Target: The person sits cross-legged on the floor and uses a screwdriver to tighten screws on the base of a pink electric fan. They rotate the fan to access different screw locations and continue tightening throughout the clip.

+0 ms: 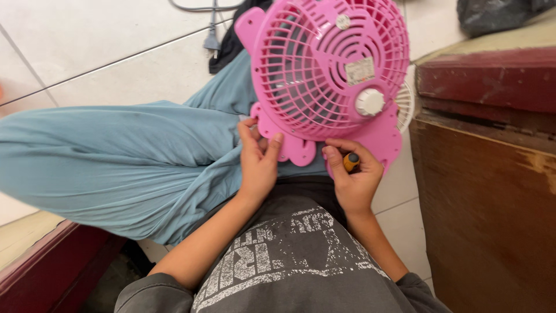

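1. Pink plastic fan rests on your lap, rear grille facing you.
2. Your left hand pinches its lower edge; your right hand is wrapped around a yellow-handled screwdriver.
3. Fastener work seems underway; next, seat the hidden tip squarely.

Dark grey shirt with a cracked white print across the chest (worn and faded), sleeves pushed up above the elbows, loose blue-grey trousers in soft creased cloth, bare forearms, short plain fingernails
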